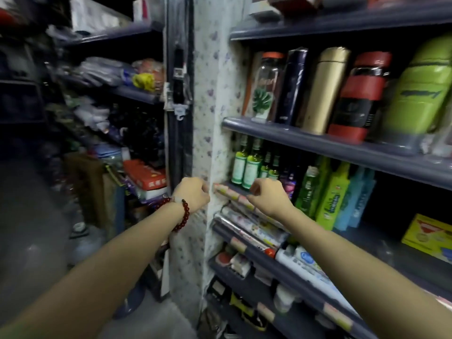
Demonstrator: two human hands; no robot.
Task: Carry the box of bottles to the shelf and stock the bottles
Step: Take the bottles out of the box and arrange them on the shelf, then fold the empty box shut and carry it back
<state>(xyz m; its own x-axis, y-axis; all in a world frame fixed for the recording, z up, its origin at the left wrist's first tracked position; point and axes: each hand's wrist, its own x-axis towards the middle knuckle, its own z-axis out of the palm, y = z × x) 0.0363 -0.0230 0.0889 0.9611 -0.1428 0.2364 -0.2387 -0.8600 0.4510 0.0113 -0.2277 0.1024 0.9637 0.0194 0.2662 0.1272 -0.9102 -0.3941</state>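
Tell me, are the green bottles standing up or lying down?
Standing up. The green bottles rest on their bases on the shelf, caps pointing upward.

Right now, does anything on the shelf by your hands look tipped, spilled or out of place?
Nothing spilled or broken shows. The green-labelled bottles stand upright on the shelf. Both hands, left and right, are curled at the shelf's front edge, and no box of bottles is in view.
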